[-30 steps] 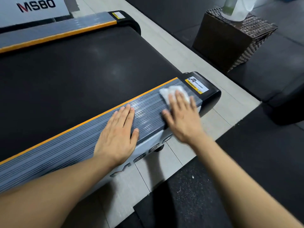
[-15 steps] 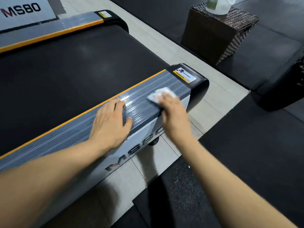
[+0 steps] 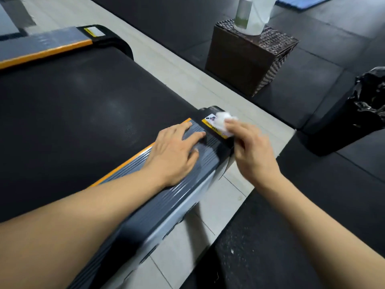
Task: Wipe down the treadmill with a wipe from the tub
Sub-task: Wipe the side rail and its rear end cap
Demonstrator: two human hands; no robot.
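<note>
Though blurred, right hand point(image 3: 253, 152) fingers pinch wipe point(image 3: 224, 121), label point(image 3: 212, 126) partly hidden; left hand point(image 3: 177, 155) fingers spread.

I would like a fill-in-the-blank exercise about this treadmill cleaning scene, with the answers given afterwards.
1. The right hand presses a white ____ onto the treadmill's black end cap.
2. The left hand rests flat on the grey ribbed side ____.
3. The stripe beside the black belt is ____.
4. The wicker box stands on the ____.

Answers: wipe; rail; orange; floor

Soft, even indoor light; pale sheen on the treadmill belt point(image 3: 108, 109). Motion blur smears the right hand point(image 3: 253, 151); wide-angle bending at the edges.
</note>
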